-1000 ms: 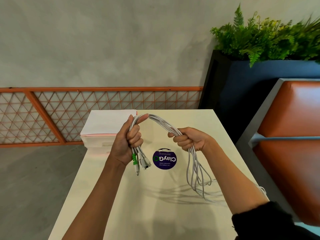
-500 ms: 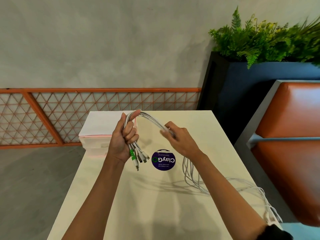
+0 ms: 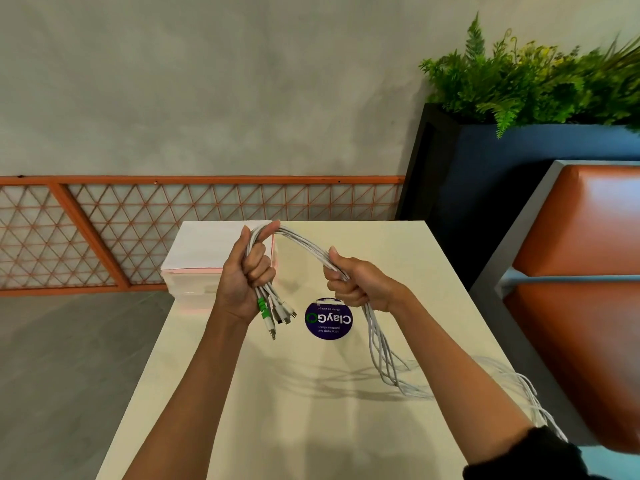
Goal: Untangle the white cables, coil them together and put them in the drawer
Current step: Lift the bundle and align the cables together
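You see one left hand [image 3: 246,284], one right hand [image 3: 358,287], one white cable bundle [image 3: 304,242], one purple sticker [image 3: 328,319], one planter [image 3: 519,174].

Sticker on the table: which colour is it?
The sticker is dark purple with white lettering; head view.

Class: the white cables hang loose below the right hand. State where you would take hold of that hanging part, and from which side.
Probably just below the right hand, where the white cables run bunched and parallel; lower down they fan out across the table. Come from the right, because the left hand holds the plug ends.
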Available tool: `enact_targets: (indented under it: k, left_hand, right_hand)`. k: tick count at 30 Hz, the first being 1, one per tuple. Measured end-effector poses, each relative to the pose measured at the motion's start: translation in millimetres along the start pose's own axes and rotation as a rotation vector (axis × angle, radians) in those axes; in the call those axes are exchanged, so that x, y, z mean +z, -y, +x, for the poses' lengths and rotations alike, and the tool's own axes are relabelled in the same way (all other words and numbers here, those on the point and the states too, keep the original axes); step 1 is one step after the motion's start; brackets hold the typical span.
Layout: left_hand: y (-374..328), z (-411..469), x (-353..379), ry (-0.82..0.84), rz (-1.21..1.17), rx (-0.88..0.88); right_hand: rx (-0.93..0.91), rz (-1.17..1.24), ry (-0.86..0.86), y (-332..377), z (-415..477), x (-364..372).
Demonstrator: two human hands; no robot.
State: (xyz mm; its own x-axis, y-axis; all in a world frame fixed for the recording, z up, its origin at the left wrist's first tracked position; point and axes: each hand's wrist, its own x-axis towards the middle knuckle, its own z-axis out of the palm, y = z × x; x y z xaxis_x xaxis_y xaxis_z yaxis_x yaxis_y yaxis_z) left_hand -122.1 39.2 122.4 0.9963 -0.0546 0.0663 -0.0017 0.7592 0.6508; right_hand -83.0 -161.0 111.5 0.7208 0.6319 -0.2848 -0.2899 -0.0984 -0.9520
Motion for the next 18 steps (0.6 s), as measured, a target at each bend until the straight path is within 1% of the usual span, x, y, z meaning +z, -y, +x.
enact_targets:
  k: [2,4,6,7,10,13,15,18]
  left_hand:
    - [0,0,4,0.013,-0.001,0.003]
    - [0,0,8,0.020,0.005,0.002]
    - [-1,1,11,0.033,-0.010,0.007]
    - [-2,3,12,0.045,-0.030,0.015]
    - [-5,7,13,0.053,-0.049,0.030]
    - [-7,7,9,0.041,-0.071,0.049]
    - [-8,8,6,0.033,-0.076,0.057]
    - [-7,9,3,0.020,-0.083,0.058]
  right_hand:
    - [0.078,0.176,0.136,4,-2,-6]
    - [0.128,0.291,0.267,5,-3,-10]
    - [0.135,0.339,0.332,3,-1,-8]
    - [0.119,0.336,0.330,1,-1,-6]
    - [-0.006,0.283,0.251,-8,-1,-3]
    - [-0.095,0.168,0.208,-16,-8,-9]
    - [-0.094,-0.013,0.102,-16,-12,-10]
    - [-0.143,-0.405,-0.173,-11,-11,-7]
